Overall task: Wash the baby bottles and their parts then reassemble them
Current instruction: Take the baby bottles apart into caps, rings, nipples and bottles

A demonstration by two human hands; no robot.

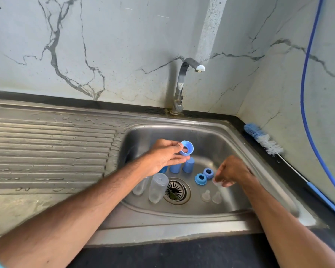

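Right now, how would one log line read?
left hand: holds blue ring | right hand: curled over sink | tap: no flow

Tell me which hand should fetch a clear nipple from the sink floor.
Right. The right hand is nearest the clear nipples, while the left hand already holds a blue ring farther back.

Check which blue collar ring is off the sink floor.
The blue ring pinched by the left hand; the other two rings lie on the sink floor by the right hand.
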